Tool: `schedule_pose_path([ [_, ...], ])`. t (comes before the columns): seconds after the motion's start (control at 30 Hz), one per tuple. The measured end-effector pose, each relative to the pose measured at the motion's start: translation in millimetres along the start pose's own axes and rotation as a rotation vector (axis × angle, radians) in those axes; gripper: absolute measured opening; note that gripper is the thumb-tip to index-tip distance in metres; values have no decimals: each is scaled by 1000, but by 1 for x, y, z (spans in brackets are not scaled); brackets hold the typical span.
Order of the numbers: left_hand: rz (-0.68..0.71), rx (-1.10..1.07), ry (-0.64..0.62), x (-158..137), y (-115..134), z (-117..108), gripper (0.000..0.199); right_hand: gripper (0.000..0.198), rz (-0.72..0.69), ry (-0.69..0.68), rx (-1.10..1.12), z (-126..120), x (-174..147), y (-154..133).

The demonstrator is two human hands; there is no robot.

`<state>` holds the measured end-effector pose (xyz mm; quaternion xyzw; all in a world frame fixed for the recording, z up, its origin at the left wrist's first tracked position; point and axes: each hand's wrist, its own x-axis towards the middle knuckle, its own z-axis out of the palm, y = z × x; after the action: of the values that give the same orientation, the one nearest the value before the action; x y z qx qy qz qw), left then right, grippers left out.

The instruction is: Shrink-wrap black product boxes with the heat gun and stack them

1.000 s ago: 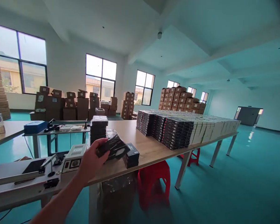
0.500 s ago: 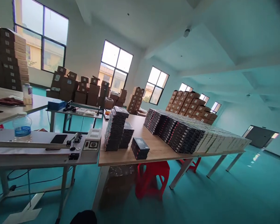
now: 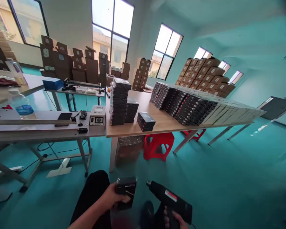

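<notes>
Low in the view, my left hand (image 3: 114,197) is closed around a small black box (image 3: 126,188) with a shiny film-like surface. To its right, my right hand (image 3: 173,218) grips the handle of a black heat gun (image 3: 172,197) with a red and white label. The gun's metal nozzle points left toward the box, with a gap between them. Both hands are over my lap, in front of the wooden table. On that table stand a tall stack of wrapped black boxes (image 3: 119,103), a shorter stack (image 3: 131,110) and a small pile of boxes (image 3: 146,121).
Long rows of black boxes (image 3: 181,106) cover the wooden table's (image 3: 143,98) right part. A red stool (image 3: 158,145) stands beneath. At left, a bench holds a sealer with a control box (image 3: 97,119), a phone (image 3: 65,116) and a water bottle (image 3: 23,106). Cartons (image 3: 202,74) are piled behind.
The view has tilted down. My hands, the black box and the heat gun have come into view at the bottom; the table and stacks now appear higher.
</notes>
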<state>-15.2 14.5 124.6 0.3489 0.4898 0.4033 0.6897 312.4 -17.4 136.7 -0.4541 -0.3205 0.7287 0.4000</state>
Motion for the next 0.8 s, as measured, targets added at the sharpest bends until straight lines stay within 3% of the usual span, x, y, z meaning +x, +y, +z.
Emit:
schedule_pose_path([
  [0.07,102,115,-81,16,-21,9,45,25,36,124,123,-14,-22,20],
  [0.17,108,140,-104,38,-59,18,44,30,98,261,331,-20,-63,22],
  [0.27,91,114,-132,47,-86,24,42,29,134,341,279,-6,-101,2],
  [0.37,48,134,-203,50,-95,29,38,28,213,344,219,17,-122,-16],
  [0.5,25,109,-244,57,-98,34,42,27,268,359,172,38,-124,-21],
  [0.8,38,256,-151,53,-105,21,41,27,278,373,0,55,-99,-24],
])
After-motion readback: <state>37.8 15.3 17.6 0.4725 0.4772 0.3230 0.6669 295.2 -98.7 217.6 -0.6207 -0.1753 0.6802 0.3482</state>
